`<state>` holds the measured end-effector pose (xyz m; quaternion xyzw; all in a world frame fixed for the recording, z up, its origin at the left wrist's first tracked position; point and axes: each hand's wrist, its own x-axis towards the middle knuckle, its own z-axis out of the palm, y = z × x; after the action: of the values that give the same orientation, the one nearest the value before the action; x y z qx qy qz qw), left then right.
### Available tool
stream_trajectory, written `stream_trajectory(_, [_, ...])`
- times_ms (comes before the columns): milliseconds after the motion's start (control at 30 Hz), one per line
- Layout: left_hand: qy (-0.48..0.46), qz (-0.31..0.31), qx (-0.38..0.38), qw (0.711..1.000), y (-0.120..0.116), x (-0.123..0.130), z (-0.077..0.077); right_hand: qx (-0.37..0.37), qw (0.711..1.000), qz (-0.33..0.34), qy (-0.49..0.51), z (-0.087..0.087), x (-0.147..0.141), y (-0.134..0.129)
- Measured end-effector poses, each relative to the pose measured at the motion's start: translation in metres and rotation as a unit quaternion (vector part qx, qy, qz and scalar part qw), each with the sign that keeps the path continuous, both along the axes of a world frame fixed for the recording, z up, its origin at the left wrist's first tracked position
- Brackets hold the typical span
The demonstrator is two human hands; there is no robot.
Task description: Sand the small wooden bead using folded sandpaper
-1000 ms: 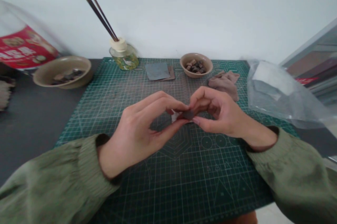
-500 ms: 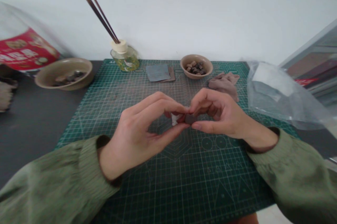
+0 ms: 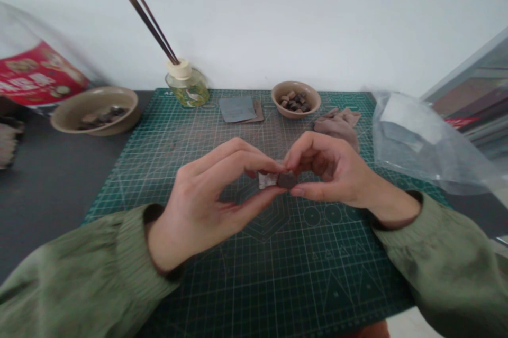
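Note:
Above the middle of the cutting mat, my left hand [image 3: 210,198] and my right hand [image 3: 333,171] meet fingertip to fingertip. My right thumb and fingers pinch a small dark brown block [image 3: 286,180]. A white paper-like piece [image 3: 267,181] lies against the block's left side, gripped by my left thumb and fingers. Fingers hide the top and back of both pieces. I cannot tell what the white piece is, or whether it is stuck to the block.
The green cutting mat [image 3: 254,274] lies on a dark table [image 3: 51,195]. Along its back are a reed diffuser [image 3: 186,89], a grey square pad [image 3: 237,109] and a bowl of dark pieces [image 3: 296,113]. A larger bowl [image 3: 95,129], crumpled cloth [image 3: 339,126] and a plastic bag [image 3: 416,142] sit at the sides.
The dark block has moved slightly down and to the right between my fingers. More of the white piece now shows. My hands have otherwise shifted only a little.

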<state>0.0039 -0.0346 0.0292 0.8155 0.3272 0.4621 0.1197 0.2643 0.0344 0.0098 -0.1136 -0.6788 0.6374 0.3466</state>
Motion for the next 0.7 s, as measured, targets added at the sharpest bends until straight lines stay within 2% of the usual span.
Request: stream_trajectory(700, [-0.025, -0.028, 0.013, 0.999, 0.0011, 0.0010, -0.0009, 0.009, 1.000, 0.007, 0.028, -0.0035, 0.0006, 0.0015])
